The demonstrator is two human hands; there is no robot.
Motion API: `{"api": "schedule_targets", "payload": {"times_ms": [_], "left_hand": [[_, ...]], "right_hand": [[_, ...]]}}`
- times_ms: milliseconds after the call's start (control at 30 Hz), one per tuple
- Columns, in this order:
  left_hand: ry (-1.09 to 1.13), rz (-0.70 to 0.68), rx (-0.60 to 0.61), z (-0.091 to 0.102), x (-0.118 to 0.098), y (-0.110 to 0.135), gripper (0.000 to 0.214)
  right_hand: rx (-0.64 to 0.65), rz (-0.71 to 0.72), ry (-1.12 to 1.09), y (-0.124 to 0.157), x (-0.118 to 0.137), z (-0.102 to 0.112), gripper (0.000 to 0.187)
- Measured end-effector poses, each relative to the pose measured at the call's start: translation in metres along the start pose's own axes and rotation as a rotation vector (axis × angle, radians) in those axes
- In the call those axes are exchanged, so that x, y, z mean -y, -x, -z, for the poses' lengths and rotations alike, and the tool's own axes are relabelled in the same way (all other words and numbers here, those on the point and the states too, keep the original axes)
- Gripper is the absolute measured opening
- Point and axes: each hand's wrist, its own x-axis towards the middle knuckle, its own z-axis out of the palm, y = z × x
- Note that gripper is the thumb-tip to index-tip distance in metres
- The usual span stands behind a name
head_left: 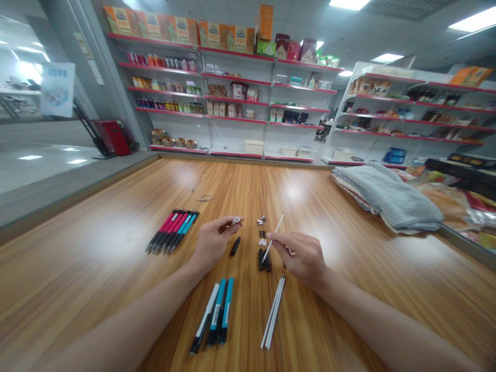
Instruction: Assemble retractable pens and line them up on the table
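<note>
My left hand (212, 243) is closed in a pinch on a small white pen part (236, 220), held above the wooden table (116, 248). My right hand (302, 256) pinches a thin white pen refill (276, 231) that points up and away. A black pen tip piece (235, 246) lies between the hands. Small black and silver parts (262, 235) lie just beyond my right hand. Assembled red and blue pens (173, 230) lie to the left. Blue and white pen barrels (217, 313) and white refills (273, 312) lie near me.
A pile of folded striped cloth (391, 195) sits on the table's right side, with packaged goods (457, 199) beyond it. A small wire ring (204, 198) lies farther out on the table. Shop shelves (236, 103) line the back wall.
</note>
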Motion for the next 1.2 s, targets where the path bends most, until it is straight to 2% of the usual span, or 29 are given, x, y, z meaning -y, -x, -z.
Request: {"api": "schedule_targets", "payload": {"times_ms": [200,433,733,1200], "left_hand": [[-0.074,-0.114,0.09,0.0,-0.017,0.007,0.02],[-0.125,-0.222,0.116,-0.001,-0.009,0.007,0.021],[-0.196,-0.234,0.116,-0.001,-0.009,0.006,0.021],[-0.207,-0.233,0.12,-0.001,-0.004,0.004,0.02]], "right_hand": [[0.08,0.089,-0.035,0.002,0.002,0.003,0.043],[0.117,0.194,-0.107,0.005,0.009,0.005,0.053],[0.161,0.285,-0.174,0.002,0.017,0.009,0.056],[0.176,0.319,-0.142,0.001,0.017,0.008,0.05]]}}
